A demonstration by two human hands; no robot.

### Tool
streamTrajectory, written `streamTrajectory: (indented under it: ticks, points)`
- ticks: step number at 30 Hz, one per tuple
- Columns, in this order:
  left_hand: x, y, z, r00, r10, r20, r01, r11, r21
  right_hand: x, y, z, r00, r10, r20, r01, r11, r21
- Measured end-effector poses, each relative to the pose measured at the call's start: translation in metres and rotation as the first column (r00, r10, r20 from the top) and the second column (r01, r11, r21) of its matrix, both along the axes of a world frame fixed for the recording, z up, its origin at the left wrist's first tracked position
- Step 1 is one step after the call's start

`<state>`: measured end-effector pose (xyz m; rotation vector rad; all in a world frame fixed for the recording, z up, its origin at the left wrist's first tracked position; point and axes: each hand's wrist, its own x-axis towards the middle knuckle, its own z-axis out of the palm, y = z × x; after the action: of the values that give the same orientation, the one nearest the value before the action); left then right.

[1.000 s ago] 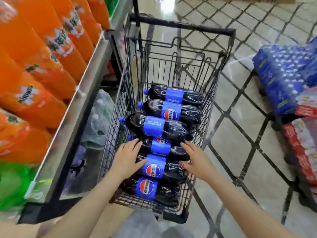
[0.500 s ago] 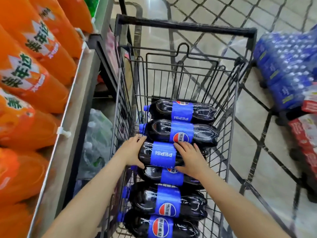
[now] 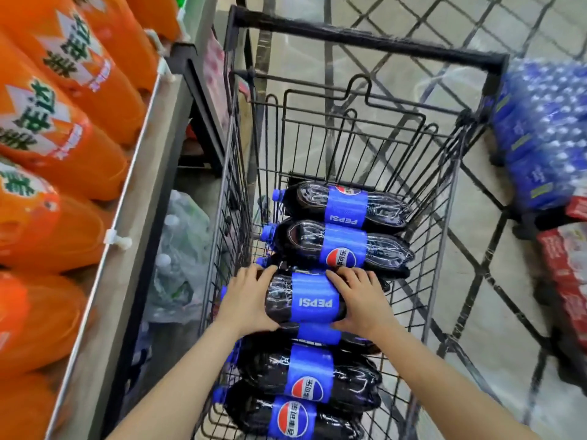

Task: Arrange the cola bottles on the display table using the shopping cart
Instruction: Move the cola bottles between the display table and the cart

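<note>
A black wire shopping cart (image 3: pixel 365 39) stands in front of me with several large cola bottles lying crosswise in it, blue caps to the left. One cola bottle (image 3: pixel 309 298) with a blue Pepsi label lies on top of the row in the middle. My left hand (image 3: pixel 247 298) grips its neck end and my right hand (image 3: pixel 360 296) grips its base end. Two more cola bottles (image 3: pixel 343 246) lie beyond it and others lie nearer to me.
The display table (image 3: pixel 136 236) runs along the left, its top stacked with large orange soda bottles (image 3: pixel 54 122). A plastic-wrapped pack of bottles (image 3: pixel 181 262) sits under it. Blue shrink-wrapped packs (image 3: pixel 540 138) and red cartons (image 3: pixel 568 274) stand on the tiled floor at right.
Both hands moved forward from a lower bottle near the cart's front onto the middle top bottle and closed around its ends. The view has moved closer over the cart.
</note>
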<state>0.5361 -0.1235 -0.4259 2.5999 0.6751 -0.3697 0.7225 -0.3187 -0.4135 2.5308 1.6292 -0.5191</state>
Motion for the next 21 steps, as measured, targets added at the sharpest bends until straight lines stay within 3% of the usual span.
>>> streamTrajectory:
  ticks: [3,7,11,16,21]
  points:
    - [-0.009,-0.018,0.0,0.998,0.056,0.036,-0.057,0.998,0.025,0.002,0.01,0.005,0.996,0.08,0.051,-0.075,0.994,-0.084]
    - [-0.013,-0.023,0.0,0.997,0.071,0.03,-0.072,0.997,0.011,0.002,0.024,0.009,0.983,0.185,-0.009,-0.183,0.964,-0.191]
    - [-0.017,-0.023,-0.002,0.994,0.076,0.073,-0.076,0.997,-0.007,0.002,0.024,0.009,0.98,0.191,-0.061,-0.199,0.964,-0.176]
    - [-0.019,-0.02,-0.006,0.99,0.082,0.118,-0.072,0.994,-0.083,-0.001,0.021,0.006,0.982,0.183,-0.037,-0.187,0.973,-0.135]
    - [-0.022,-0.022,-0.006,0.982,0.077,0.172,-0.067,0.996,-0.064,-0.004,0.02,0.004,0.982,0.188,0.028,-0.184,0.977,-0.107]
